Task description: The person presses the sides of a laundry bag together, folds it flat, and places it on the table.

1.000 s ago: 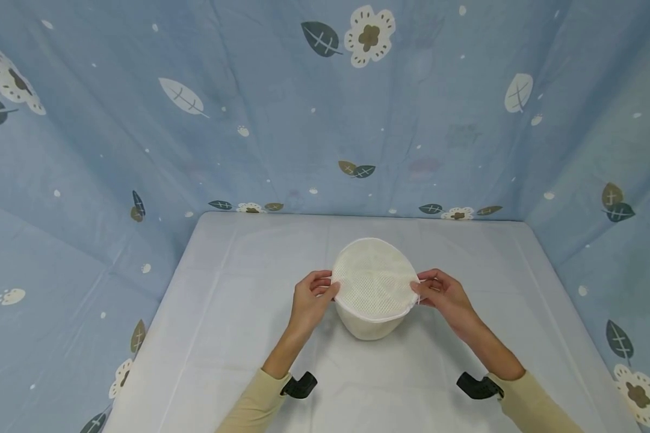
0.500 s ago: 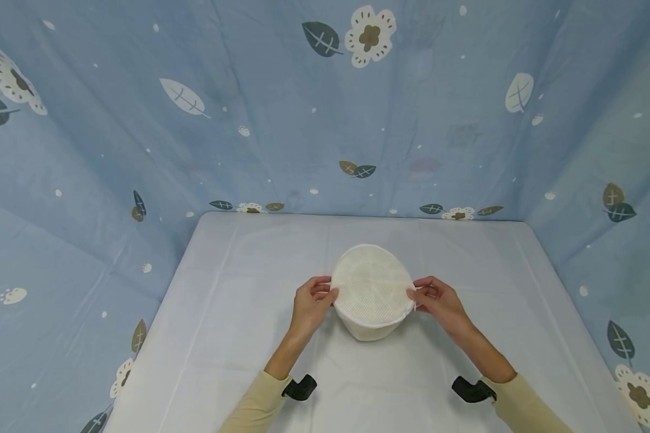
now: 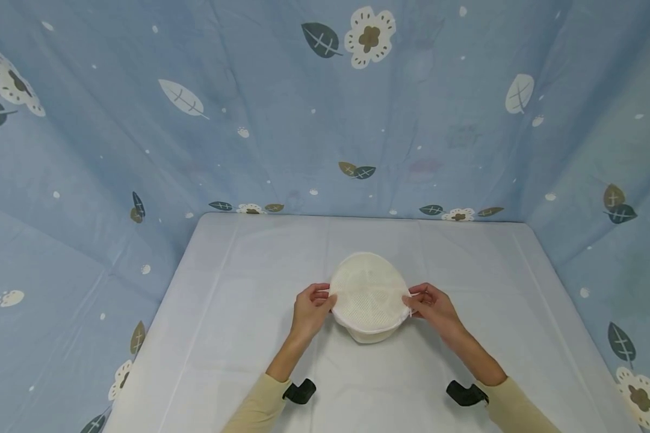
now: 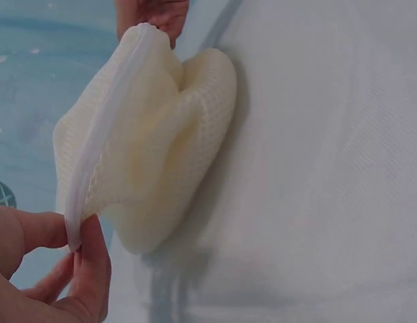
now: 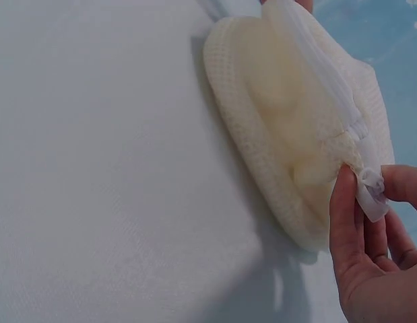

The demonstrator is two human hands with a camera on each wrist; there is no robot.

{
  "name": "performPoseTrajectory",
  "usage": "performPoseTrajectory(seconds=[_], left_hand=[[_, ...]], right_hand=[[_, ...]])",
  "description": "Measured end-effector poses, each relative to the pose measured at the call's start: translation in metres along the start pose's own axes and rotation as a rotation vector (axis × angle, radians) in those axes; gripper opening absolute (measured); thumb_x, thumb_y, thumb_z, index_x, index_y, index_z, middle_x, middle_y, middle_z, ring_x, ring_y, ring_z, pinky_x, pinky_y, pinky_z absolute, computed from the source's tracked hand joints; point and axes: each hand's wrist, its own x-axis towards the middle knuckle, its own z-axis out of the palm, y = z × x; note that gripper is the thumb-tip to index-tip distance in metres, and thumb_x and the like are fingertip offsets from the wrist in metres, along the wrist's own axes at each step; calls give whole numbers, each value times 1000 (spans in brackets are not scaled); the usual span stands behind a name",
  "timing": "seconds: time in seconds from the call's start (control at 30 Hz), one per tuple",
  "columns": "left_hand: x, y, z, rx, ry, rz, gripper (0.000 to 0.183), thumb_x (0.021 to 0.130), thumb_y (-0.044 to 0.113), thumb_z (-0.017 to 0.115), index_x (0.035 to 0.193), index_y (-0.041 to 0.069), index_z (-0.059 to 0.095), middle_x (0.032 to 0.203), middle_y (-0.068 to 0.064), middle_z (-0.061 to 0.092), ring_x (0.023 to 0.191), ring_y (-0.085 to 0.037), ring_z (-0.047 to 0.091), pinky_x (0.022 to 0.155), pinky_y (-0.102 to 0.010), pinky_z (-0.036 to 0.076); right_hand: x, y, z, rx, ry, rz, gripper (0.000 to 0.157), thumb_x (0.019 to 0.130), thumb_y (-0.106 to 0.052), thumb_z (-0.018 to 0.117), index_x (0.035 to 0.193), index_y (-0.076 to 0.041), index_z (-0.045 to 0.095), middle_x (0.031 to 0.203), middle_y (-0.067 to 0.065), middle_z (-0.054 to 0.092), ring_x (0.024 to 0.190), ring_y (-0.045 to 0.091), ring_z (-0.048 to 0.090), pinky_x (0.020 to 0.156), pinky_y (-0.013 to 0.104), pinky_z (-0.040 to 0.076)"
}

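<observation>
A cream mesh laundry bag [image 3: 369,291] stands on the table, its round top tilted toward the head camera. On the left of its rim my left hand [image 3: 310,310] pinches the edge between thumb and fingers. My right hand [image 3: 436,310] pinches the opposite side of the rim, by a small white zipper end [image 5: 371,192]. A white zipper band [image 4: 104,128] runs along the rim in the left wrist view. Below it the soft side wall [image 5: 238,121] sags and folds, as the right wrist view shows. The bag's inside is hidden.
A white cloth [image 3: 238,337] covers the table beneath the bag. Blue patterned curtains [image 3: 281,120] enclose the table at the back and both sides. Black wrist camera mounts [image 3: 300,391] stick out inward from both sleeves.
Both hands have lowered the bag's round top toward the table and a little toward me. The right hand also moved slightly left. Less of the side wall shows, and it looks more squashed.
</observation>
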Motion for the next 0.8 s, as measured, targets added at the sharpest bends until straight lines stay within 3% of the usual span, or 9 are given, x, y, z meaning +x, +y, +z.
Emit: performPoseTrajectory(seconds=[0.17,0.37,0.67,0.8], left_hand=[[8,-18,2,-6,3,-30,30,85,2,67,113,-8,61,95,-24,62,78,-27,64,72,-48,55],[21,-50,6,25,38,-38,29,84,7,71,111,-2,64,91,-17,64,73,-18,63,62,-30,56],[20,-57,8,59,36,-20,27,84,8,71,108,0,64,86,-11,64,70,-16,63,58,-25,54],[19,-60,8,93,31,34,28,85,9,69,111,0,63,89,-10,64,75,-16,63,62,-25,55]], right_hand=[[4,10,1,17,-7,9,39,86,-19,72,114,3,54,89,13,61,75,17,62,73,39,56],[10,23,0,41,-32,-8,39,85,-17,72,112,4,54,85,15,62,74,19,62,71,36,56],[10,29,4,9,-12,-23,39,85,-19,73,111,3,54,85,18,62,69,21,62,66,35,57],[7,28,7,-78,31,-69,37,84,-25,73,108,-2,57,86,16,62,67,22,61,59,35,56]])
